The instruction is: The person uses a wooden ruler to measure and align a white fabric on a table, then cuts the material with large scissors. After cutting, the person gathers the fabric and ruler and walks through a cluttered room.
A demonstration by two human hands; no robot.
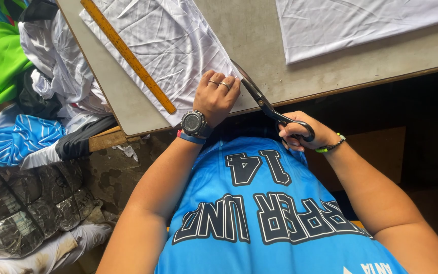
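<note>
Grey and worn, the desk point(259, 45) carries a crumpled white fabric sheet point(168, 45) with a long wooden ruler point(128, 56) lying across it, beyond the left hand. That left hand point(216, 96) presses flat, fingers spread, on the sheet's near corner. Just beside it, the right hand point(300, 134) is closed through the handles of black scissors point(267, 104), whose blades sit at the sheet's edge. The cut looks barely begun, with nearly all the length left. Another white piece point(361, 23) lies farther off, beyond the right hand.
</note>
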